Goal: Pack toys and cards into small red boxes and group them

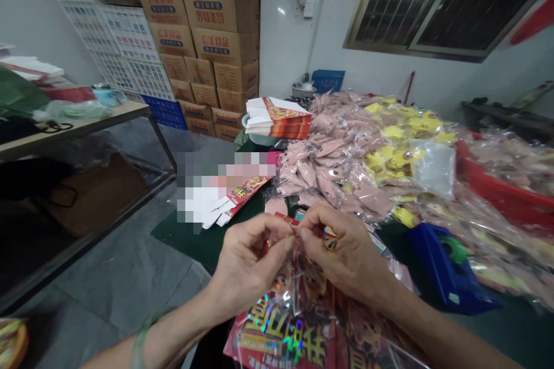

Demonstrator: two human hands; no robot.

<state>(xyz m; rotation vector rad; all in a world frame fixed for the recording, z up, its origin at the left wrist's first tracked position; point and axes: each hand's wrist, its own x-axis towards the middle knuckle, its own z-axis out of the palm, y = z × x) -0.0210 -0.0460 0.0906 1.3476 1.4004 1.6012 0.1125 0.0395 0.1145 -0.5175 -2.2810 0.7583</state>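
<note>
My left hand (255,256) and my right hand (340,245) meet at the middle of the view, thumbs and forefingers pinched close together. Between them they grip the top edge of a shiny red printed plastic bag (298,328), which hangs down toward me. Large yellow lettering and a rainbow sheen show on its front. Beyond my fingers lies a heap of clear-wrapped pink pieces (329,155), with yellow wrapped pieces (393,155) among them. Part of the bag's upper edge is hidden behind my fingers.
A blue tape dispenser (450,268) stands right of my hands on the dark green table (194,242). Folded printed cartons (279,118) are stacked at the back left. A red tub (497,184) holds more wrapped pieces. Cardboard boxes (216,40) stand against the wall.
</note>
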